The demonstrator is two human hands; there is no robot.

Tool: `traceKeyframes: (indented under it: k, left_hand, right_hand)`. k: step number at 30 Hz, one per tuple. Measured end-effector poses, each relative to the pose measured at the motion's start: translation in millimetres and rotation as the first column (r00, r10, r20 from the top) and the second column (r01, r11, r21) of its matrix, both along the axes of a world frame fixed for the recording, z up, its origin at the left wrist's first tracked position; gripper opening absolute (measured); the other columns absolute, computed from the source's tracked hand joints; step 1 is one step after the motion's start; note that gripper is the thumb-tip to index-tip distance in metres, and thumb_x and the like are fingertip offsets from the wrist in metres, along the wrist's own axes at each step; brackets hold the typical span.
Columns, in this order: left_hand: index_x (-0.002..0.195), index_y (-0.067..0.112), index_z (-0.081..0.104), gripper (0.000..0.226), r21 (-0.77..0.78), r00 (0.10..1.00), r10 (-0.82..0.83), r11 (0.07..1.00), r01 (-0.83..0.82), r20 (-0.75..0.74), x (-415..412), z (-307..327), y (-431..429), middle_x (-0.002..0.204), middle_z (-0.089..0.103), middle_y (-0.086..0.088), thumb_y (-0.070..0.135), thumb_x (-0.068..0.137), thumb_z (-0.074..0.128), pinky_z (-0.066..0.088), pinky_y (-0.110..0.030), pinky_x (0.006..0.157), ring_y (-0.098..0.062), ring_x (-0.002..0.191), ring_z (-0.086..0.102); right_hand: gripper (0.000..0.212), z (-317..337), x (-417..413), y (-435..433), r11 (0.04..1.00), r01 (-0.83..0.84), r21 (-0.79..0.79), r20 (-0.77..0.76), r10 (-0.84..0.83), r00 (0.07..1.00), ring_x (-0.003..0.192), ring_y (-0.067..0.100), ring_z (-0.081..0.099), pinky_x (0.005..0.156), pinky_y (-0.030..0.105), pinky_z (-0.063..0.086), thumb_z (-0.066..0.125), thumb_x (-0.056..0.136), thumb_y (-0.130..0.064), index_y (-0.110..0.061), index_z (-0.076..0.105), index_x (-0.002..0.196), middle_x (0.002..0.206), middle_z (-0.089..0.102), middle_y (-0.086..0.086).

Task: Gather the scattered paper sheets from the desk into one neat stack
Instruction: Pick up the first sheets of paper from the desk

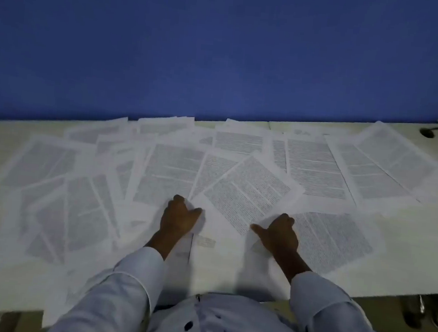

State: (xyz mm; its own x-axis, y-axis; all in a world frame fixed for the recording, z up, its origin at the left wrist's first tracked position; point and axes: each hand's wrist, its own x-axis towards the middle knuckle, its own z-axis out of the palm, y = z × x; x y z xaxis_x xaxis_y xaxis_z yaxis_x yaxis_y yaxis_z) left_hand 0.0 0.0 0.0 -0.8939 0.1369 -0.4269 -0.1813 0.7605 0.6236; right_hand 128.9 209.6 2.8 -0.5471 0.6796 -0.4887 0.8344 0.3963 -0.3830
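Observation:
Several printed paper sheets (169,172) lie scattered and overlapping across the pale desk (416,262). One tilted sheet (250,192) lies on top in the middle, between my hands. My left hand (178,219) is at that sheet's left corner, with the paper edge pinched between thumb and curled fingers. Fingers bent down and thumb spread out to the left, my right hand (279,236) rests on the tilted sheet's lower right edge. More sheets lie under both wrists, and another sheet (335,242) sits just right of my right hand.
A blue partition (223,47) rises along the desk's far edge. A cable hole with a dark cable (427,132) is at the far right corner. The front desk edge runs just ahead of my body, and chair parts (427,311) show below it at the right.

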Motion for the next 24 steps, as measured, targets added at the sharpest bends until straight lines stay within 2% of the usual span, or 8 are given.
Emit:
traceKeyframes:
  k: [5, 8, 10, 15, 17, 19, 22, 24]
  left_hand:
    - [0.124, 0.009, 0.049, 0.064, -0.002, 0.982, -0.115, 0.993, 0.116, 0.151, -24.8, 0.2, 9.3, 0.111, 0.057, -0.002, 0.054, 0.083, 0.068, 0.046, -0.028, 0.083, -0.021, 0.099, 0.057]
    - [0.118, 0.008, 0.059, 0.061, -0.099, 0.982, -0.186, 0.977, 0.188, 0.030, -37.7, -3.2, 11.2, 0.119, 0.060, -0.009, 0.055, 0.081, 0.068, 0.049, -0.034, 0.088, -0.027, 0.109, 0.059]
    - [0.119, 0.007, 0.056, 0.060, -0.128, 0.988, -0.154, 0.981, 0.149, -0.029, -38.7, -0.7, 13.0, 0.123, 0.056, -0.014, 0.049, 0.080, 0.072, 0.048, -0.036, 0.088, -0.031, 0.114, 0.056]
    - [0.130, 0.007, 0.044, 0.065, -0.053, 0.975, -0.223, 0.973, 0.223, 0.006, -33.4, -9.8, 16.0, 0.124, 0.055, -0.013, 0.039, 0.082, 0.073, 0.051, -0.037, 0.087, -0.031, 0.111, 0.058]
    - [0.128, 0.007, 0.046, 0.058, -0.002, 0.954, -0.295, 0.955, 0.296, 0.045, -33.6, -15.6, 11.5, 0.113, 0.058, -0.007, 0.036, 0.085, 0.071, 0.050, -0.031, 0.081, -0.024, 0.101, 0.059]
    - [0.116, 0.010, 0.054, 0.040, 0.089, 0.934, -0.349, 0.935, 0.342, 0.076, -34.6, -16.3, 5.9, 0.099, 0.060, 0.000, 0.032, 0.087, 0.070, 0.048, -0.027, 0.076, -0.018, 0.091, 0.059]
    - [0.090, 0.011, 0.065, 0.019, 0.196, 0.932, -0.344, 0.928, 0.318, 0.115, -40.4, -16.1, -10.1, 0.084, 0.064, 0.001, 0.028, 0.087, 0.071, 0.051, -0.031, 0.080, -0.016, 0.082, 0.062]
    - [0.095, 0.010, 0.070, 0.016, 0.177, 0.978, -0.201, 0.966, 0.188, 0.058, -48.2, -17.6, -29.2, 0.091, 0.066, 0.000, 0.022, 0.085, 0.072, 0.051, -0.029, 0.085, -0.017, 0.088, 0.063]
  right_hand:
    - [0.078, 5.0, -5.1, -17.7, 1.000, -0.013, 0.004, -0.035, 0.013, 0.999, 0.116, 0.034, 0.052, 0.090, 0.044, 0.048, 0.078, 0.074, -0.049, -0.012, 0.039, 0.131, 0.128, 0.046, 0.012]
    - [0.083, 4.5, -3.6, -18.1, 0.999, 0.012, -0.035, -0.031, -0.013, 0.999, 0.119, 0.033, 0.048, 0.094, 0.044, 0.048, 0.082, 0.069, -0.048, -0.018, 0.040, 0.134, 0.129, 0.045, 0.013]
    - [0.081, 4.0, -2.0, -23.0, 0.998, 0.042, -0.049, -0.038, -0.044, 0.998, 0.120, 0.034, 0.046, 0.096, 0.044, 0.047, 0.083, 0.068, -0.048, -0.020, 0.043, 0.133, 0.127, 0.046, 0.013]
    - [0.078, 3.3, -13.2, -30.6, 0.985, 0.157, -0.070, -0.040, -0.160, 0.986, 0.115, 0.034, 0.051, 0.093, 0.040, 0.046, 0.077, 0.069, -0.060, -0.015, 0.051, 0.127, 0.119, 0.054, 0.012]
    - [0.079, -1.5, -18.4, -29.6, 0.972, 0.205, -0.114, -0.036, -0.210, 0.977, 0.105, 0.031, 0.059, 0.085, 0.037, 0.051, 0.077, 0.060, -0.067, -0.011, 0.058, 0.112, 0.109, 0.060, 0.009]
    - [0.085, -13.8, -22.3, -25.6, 0.966, 0.216, -0.138, -0.034, -0.223, 0.974, 0.099, 0.027, 0.063, 0.076, 0.032, 0.051, 0.077, 0.051, -0.070, -0.010, 0.061, 0.109, 0.106, 0.065, 0.007]
    - [0.073, -6.8, -32.0, -28.6, 0.970, 0.181, -0.160, -0.069, -0.194, 0.979, 0.101, 0.025, 0.062, 0.075, 0.029, 0.046, 0.081, 0.061, -0.055, -0.010, 0.059, 0.114, 0.110, 0.065, 0.006]
    - [0.053, -5.3, -37.5, -29.5, 0.976, 0.149, -0.159, -0.077, -0.163, 0.984, 0.103, 0.027, 0.059, 0.075, 0.029, 0.042, 0.079, 0.074, -0.037, -0.007, 0.057, 0.111, 0.111, 0.064, 0.009]
